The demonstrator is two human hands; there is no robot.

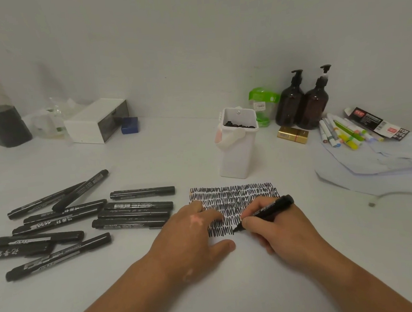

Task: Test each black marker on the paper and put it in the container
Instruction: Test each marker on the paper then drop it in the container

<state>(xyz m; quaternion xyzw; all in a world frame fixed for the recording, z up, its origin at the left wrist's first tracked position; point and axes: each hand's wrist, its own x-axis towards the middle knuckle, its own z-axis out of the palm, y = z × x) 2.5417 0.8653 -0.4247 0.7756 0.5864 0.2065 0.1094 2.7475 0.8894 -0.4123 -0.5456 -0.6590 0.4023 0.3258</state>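
1. Black marker (280,203) is slanting in the right hand (281,231), which is pinching it, tip on the paper (232,193) just in front of the container (236,153).
2. The left hand (193,232) is pressing the paper, fingers straight.
3. The container is standing beyond the marker's rear end, seemingly nearer the right hand.

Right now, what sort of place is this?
Probably a home or office desk against a wall: loose black markers, a white container holding more, pump bottles at the back.
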